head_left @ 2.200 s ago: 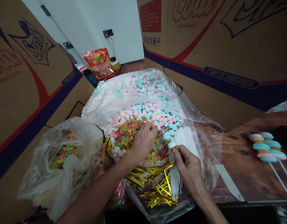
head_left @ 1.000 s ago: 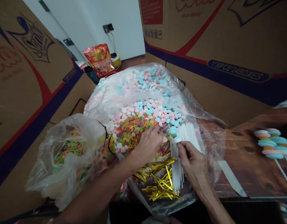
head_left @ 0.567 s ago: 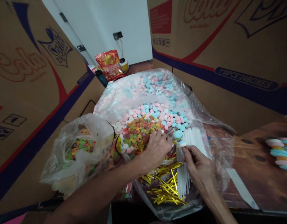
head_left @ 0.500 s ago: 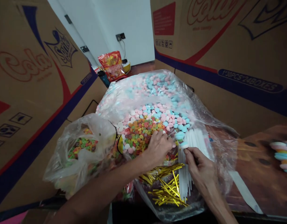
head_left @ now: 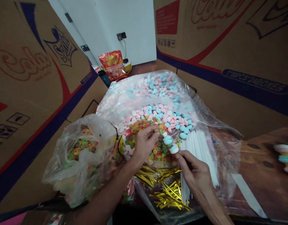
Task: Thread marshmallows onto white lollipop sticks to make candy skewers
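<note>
My right hand (head_left: 193, 170) is closed, with thumb and fingertips pinching the lower end of a marshmallow skewer (head_left: 174, 149). Blue-and-white marshmallows sit on it, tilted up to the left. My left hand (head_left: 145, 142) hovers over the loose gummy rings (head_left: 161, 151), its thumb and fingers pinched together near the skewer's upper end. Whatever lies between those fingertips is too small to make out. Pink, blue and white marshmallows (head_left: 172, 118) lie behind the rings. Beside my right hand is a bundle of white sticks (head_left: 200, 150), and gold twist ties (head_left: 169, 195) lie in front.
A large clear bag of marshmallows (head_left: 134, 89) fills the table's middle. To the left stands an open plastic bag (head_left: 64, 162) holding more gummy rings. Tall cardboard boxes (head_left: 24, 93) wall both sides. Finished-looking candy stacks (head_left: 285, 159) lie at the right edge; a red packet (head_left: 111, 64) stands behind.
My left hand has drawn back left from the candies, its fingertips now pinched. My right hand has shifted slightly left and down with the skewer, which now shows more clearly.
</note>
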Motion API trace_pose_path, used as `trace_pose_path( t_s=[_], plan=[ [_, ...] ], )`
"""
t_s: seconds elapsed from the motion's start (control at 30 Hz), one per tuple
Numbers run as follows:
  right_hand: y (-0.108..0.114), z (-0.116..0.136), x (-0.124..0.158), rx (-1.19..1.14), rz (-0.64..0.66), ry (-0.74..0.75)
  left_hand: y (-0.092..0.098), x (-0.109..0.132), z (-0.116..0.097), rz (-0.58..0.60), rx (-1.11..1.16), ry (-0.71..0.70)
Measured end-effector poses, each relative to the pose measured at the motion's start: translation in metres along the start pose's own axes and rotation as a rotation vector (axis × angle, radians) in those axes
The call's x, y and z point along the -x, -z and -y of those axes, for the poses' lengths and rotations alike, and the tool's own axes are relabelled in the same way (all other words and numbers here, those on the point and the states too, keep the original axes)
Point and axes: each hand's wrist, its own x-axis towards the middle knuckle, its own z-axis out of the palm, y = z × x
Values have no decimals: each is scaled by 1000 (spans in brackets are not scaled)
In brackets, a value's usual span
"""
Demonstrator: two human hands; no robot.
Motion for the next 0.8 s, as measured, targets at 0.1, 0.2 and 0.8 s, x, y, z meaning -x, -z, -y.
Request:
trace_pose_path(
  t_s=[0.1,0.2,0.8],
  plan=[
    [-2,3,0,-13,-10,11,1,0,5,-33,-95,-82],
    [-3,4,1,-11,-9,-21,5,1,8,-25,-244,-186],
    [-9,2,0,21,32,-70,-1,17,0,-79,148,145]
  ],
)
